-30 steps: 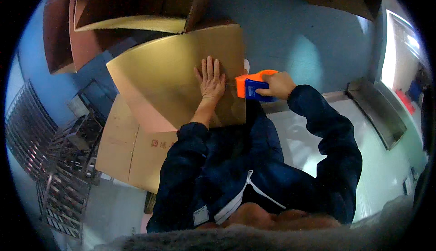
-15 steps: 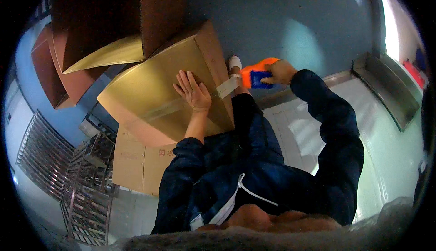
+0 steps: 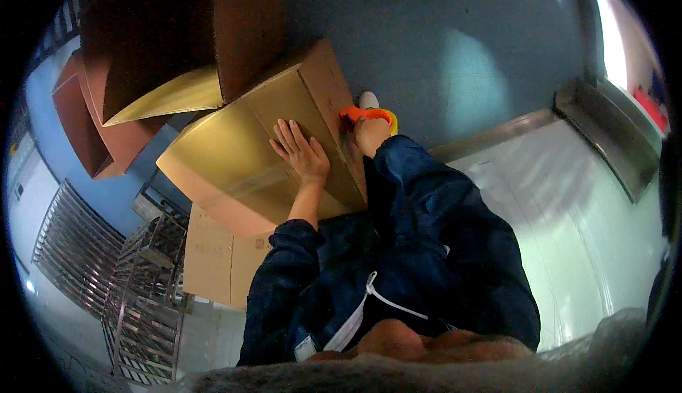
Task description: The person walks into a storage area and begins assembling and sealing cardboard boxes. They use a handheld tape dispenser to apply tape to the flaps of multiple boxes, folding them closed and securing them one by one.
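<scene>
A cardboard box lies tilted in front of me, with clear tape across its top face. My left hand rests flat on that face, fingers stretched out. My right hand is closed on an orange tape dispenser held against the box's right end face; the hand and my sleeve hide much of the dispenser.
Dark open cartons stand behind at the upper left. A flattened cardboard piece lies under the box, beside metal racks. A steel channel runs along the right, near white flooring. My white shoe shows beyond the box.
My right hand and the dispenser have moved left and down onto the box's end, after a strip of tape was drawn out. My left hand has shifted left and stays flat.
</scene>
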`<state>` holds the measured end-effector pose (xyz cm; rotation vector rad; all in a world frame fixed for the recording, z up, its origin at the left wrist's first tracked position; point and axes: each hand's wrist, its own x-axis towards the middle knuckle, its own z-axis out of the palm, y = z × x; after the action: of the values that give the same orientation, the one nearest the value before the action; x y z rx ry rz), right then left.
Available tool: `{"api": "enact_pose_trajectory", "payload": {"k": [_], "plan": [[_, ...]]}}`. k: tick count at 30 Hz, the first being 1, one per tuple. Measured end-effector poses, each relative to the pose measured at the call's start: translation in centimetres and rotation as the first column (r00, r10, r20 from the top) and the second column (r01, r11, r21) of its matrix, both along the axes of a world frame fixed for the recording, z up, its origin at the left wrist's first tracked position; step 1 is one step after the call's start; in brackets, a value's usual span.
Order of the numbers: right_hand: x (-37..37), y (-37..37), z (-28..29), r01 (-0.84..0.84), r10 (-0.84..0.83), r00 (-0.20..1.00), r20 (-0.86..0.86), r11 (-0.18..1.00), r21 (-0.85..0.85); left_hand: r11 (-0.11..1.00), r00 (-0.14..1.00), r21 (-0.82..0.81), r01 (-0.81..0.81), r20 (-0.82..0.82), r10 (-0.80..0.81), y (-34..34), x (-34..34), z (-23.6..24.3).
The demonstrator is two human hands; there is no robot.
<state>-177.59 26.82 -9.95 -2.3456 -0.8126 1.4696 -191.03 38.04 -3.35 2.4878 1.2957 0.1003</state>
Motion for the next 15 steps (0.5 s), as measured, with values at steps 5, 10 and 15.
{"api": "enact_pose_trajectory", "payload": {"k": [5,10,15], "plan": [[-0.2,0.8,0.8,0.038,-0.033,0.998,0.056,0.996,-0.08,1.0,1.0,0.023,0.01,0.013,-0.011,0.1,0.4,0.0],[-0.5,-1.0,2.2,0.178,-0.186,0.98,-0.064,0.977,-0.119,0.999,0.999,0.011,0.031,0.006,-0.031,0.8,-0.4,0.2],[-3.1,-2.5,3.6,0.145,-0.145,0.989,0.002,0.986,-0.08,0.999,1.0,0.02,0.026,0.002,-0.026,0.4,0.0,0.6]]}}
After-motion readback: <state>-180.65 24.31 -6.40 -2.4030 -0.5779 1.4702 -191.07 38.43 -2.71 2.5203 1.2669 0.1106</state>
